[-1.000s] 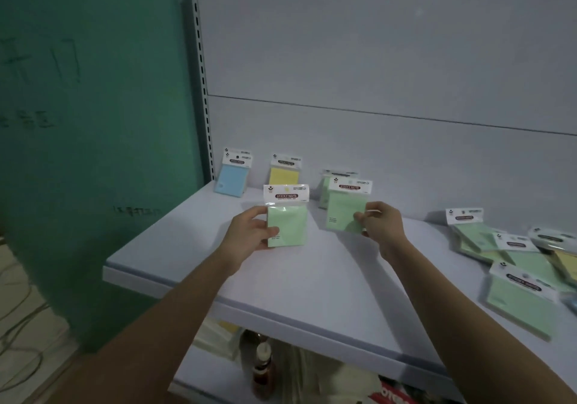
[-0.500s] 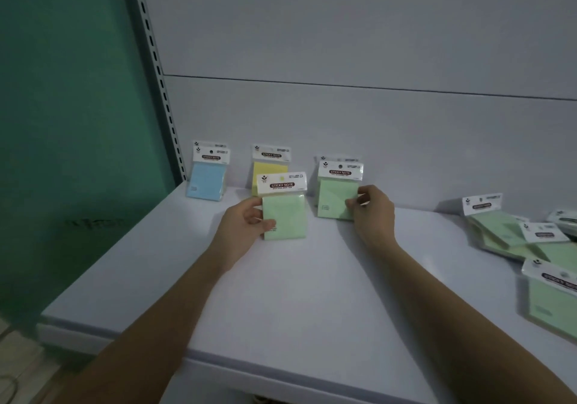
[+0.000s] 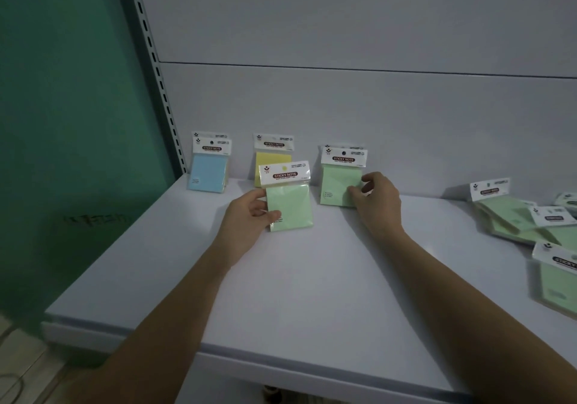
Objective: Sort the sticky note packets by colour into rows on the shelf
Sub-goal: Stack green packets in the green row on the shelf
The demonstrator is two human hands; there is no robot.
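Note:
Against the back panel of the white shelf lean a blue sticky note packet, a yellow packet and a green packet with another green one behind it. My right hand pinches the lower right corner of that leaning green packet. My left hand holds a second green packet upright by its left edge, just in front of the yellow one and partly hiding it.
A loose heap of green packets lies flat at the right end of the shelf, with one more green packet nearer the front edge. A slotted upright and a green wall border the shelf on the left.
My right hand has carried its green packet back from mid-shelf to lean against the earlier green one at the panel. My left hand's packet moved a little back. The view shifted.

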